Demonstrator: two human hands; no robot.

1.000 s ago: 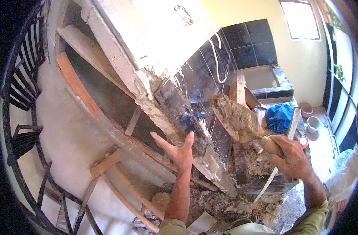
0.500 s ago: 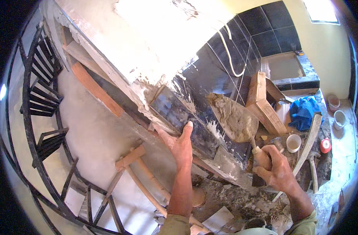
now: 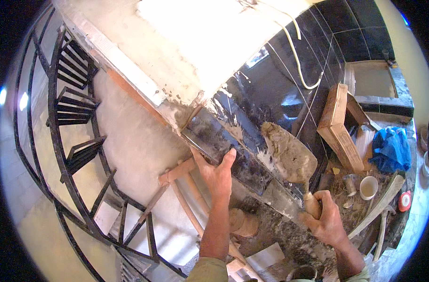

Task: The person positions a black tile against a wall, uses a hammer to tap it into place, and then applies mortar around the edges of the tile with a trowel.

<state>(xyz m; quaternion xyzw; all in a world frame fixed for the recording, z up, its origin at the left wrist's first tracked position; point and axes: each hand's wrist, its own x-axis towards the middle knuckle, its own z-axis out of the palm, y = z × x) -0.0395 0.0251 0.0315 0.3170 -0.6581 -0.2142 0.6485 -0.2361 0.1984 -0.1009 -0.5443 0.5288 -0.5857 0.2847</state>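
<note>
My right hand (image 3: 325, 218) is closed round the wooden handle of a trowel (image 3: 311, 199). Grey wet mortar (image 3: 287, 152) covers most of its blade, which lies over the dark tiled surface. My left hand (image 3: 217, 176) grips the near edge of a narrow black tile (image 3: 224, 148), thumb on top and the other fingers hidden at its edge. Smears of grey and white mortar mark the tile and the joint beside it. Beyond the tile's upper left end is the rough, mortar-spattered edge of a brightly lit slab (image 3: 177, 51).
On the right are a cardboard box (image 3: 334, 127), a blue plastic bag (image 3: 391, 149), a white cup (image 3: 368, 187), a hammer (image 3: 382, 230), a wooden strip (image 3: 379, 207) and a red-and-white round object (image 3: 404, 201). A black metal railing (image 3: 59, 131) curves at left; wooden poles (image 3: 186, 209) stand below the slab.
The view has shifted, so the surroundings sit differently in the picture. My left hand still grips the tile edge, and the loaded trowel stays in my right hand.
</note>
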